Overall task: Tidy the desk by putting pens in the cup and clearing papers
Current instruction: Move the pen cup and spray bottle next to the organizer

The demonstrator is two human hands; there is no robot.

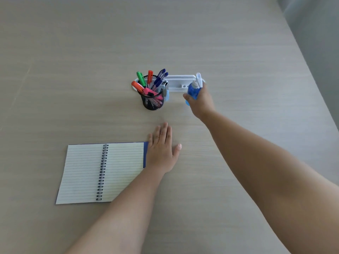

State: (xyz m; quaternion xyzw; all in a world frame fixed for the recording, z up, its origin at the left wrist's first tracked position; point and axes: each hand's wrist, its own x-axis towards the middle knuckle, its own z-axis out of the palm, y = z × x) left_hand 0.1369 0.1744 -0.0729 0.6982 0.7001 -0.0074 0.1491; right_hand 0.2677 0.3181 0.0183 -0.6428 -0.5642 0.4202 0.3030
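Observation:
A black mesh cup point(153, 101) stands mid-desk, holding several pens and markers point(149, 82) in green, red, orange, pink and blue. An open spiral notebook point(95, 171) with lined pages lies flat at the lower left. My left hand point(162, 150) rests flat on the desk, fingers spread, touching the notebook's right edge. My right hand point(200, 101) reaches out right of the cup and grips a small blue bottle point(194, 88) with a white cap.
A white plastic organiser tray point(180, 82) lies behind the cup and the bottle. A small blue-and-silver stapler-like item point(166, 90) leans at the cup's right side. The desk's right edge point(311, 79) runs diagonally, with grey floor beyond.

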